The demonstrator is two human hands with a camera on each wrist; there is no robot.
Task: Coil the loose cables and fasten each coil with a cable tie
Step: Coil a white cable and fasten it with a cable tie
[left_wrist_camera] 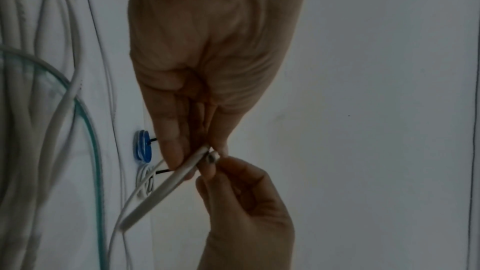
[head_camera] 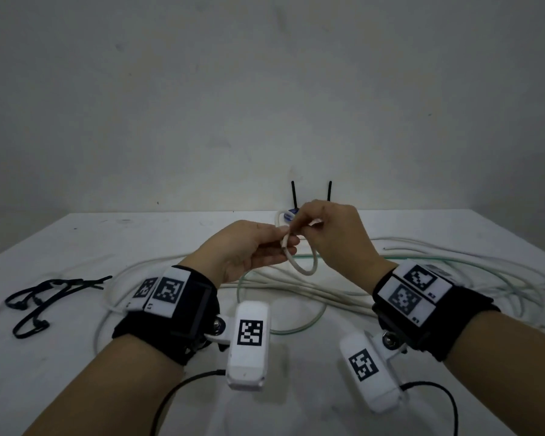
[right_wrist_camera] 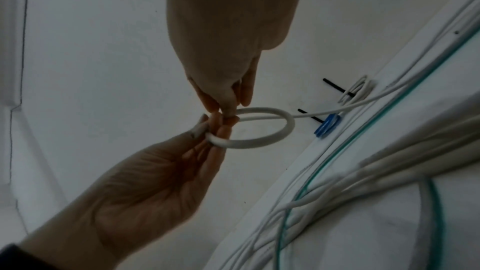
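Note:
Both hands are raised above the white table and hold one white cable, whose end section is bent into a small loop. My left hand pinches the cut end of the cable between thumb and fingers; the stub shows past the fingertips. My right hand pinches the same cable just above, where the loop crosses itself. The hands' fingertips nearly touch. From the loop the cable runs down to the table. Several black cable ties lie at the left.
Loose white cables and a thin green cable sprawl across the table's middle and right. A small white coil with a blue piece and two upright black tie ends sits at the back edge against the wall. Black camera leads cross the near table.

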